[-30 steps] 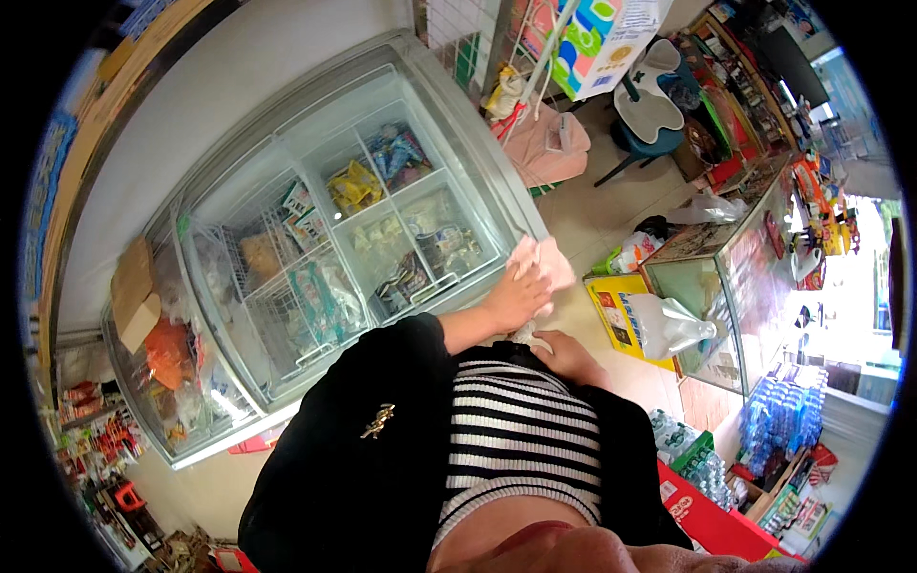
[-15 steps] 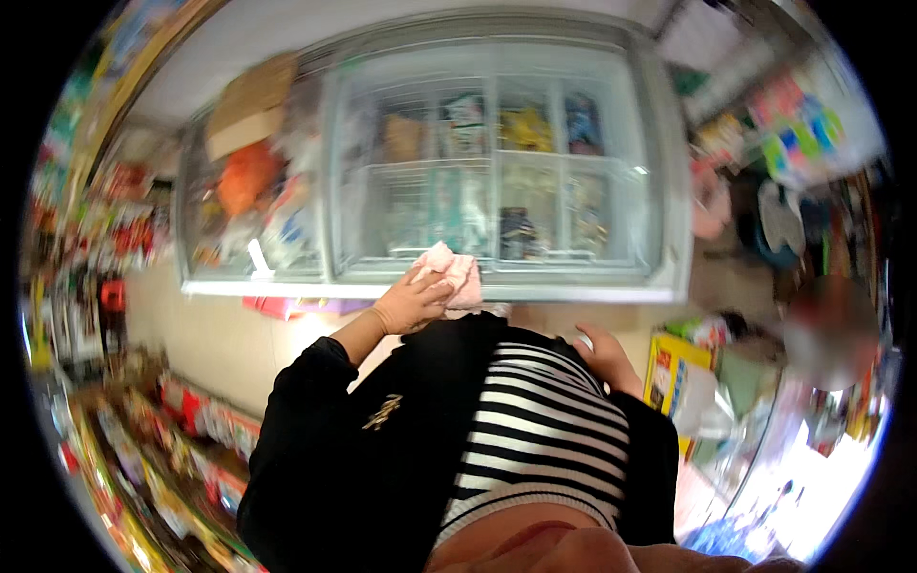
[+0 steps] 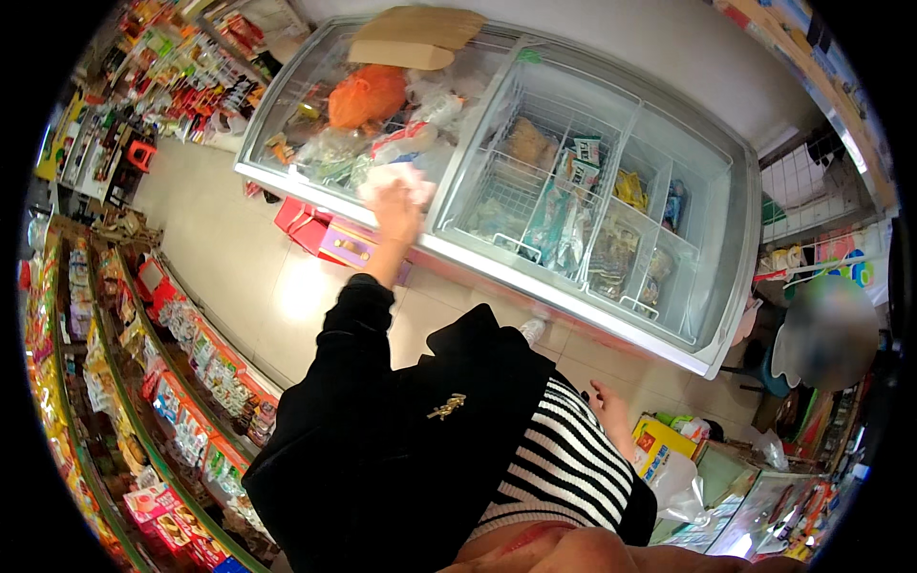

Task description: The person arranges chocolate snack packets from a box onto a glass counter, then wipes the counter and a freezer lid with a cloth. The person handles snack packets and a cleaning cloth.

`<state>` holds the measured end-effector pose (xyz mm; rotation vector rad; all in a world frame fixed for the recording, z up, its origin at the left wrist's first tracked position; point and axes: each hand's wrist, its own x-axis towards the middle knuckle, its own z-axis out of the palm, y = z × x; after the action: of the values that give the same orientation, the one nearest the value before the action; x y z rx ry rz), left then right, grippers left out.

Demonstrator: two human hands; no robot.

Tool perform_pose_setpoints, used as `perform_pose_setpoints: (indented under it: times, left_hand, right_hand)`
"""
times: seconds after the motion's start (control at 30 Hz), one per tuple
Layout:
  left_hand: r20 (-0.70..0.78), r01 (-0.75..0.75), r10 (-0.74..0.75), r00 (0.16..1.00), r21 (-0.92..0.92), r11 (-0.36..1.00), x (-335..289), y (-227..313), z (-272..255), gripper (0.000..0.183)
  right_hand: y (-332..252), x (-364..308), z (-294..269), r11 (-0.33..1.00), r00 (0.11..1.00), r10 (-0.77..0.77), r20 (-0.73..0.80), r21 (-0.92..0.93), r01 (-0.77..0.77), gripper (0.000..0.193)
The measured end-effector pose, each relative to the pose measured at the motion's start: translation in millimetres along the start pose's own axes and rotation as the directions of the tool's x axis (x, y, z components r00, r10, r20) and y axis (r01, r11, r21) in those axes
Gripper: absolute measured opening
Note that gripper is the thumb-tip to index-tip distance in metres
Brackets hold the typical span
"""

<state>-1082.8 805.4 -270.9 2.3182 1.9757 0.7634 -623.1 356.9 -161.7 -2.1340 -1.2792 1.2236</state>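
Observation:
My left hand (image 3: 396, 215) presses a pink cloth (image 3: 394, 180) onto the left glass top of a white chest freezer (image 3: 592, 310), close to its front edge. The fingers are partly hidden by the cloth. Beneath that glass lie an orange plastic bag (image 3: 367, 95) and several clear bags. Past the middle bar, wire baskets (image 3: 504, 172) hold packaged frozen food. Low at my right side hangs my right hand (image 3: 611, 413), away from the freezer, its fingers loosely apart and nothing seen in them.
A flat piece of cardboard (image 3: 411, 38) lies at the freezer's back left. Red and purple boxes (image 3: 349, 241) stand on the floor under its front edge. Snack shelves (image 3: 181, 382) line the left. At the right are a yellow box (image 3: 664, 444) and a glass counter (image 3: 764, 506).
My left hand and the cloth have moved left along the freezer, from near its middle onto the left glass. The view has turned, so the freezer now slants. My right hand still hangs low.

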Motion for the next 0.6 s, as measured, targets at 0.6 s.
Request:
perform_pose_setpoints:
  times: [0.6]
  left_hand:
    - [0.107, -0.195, 0.218, 0.970, -0.191, 0.962, -32, 90, -38, 0.059]
  right_hand:
    - [-45, -91, 160, 0.909, 0.965, 0.222, 0.137, 0.329, -0.256, 0.043]
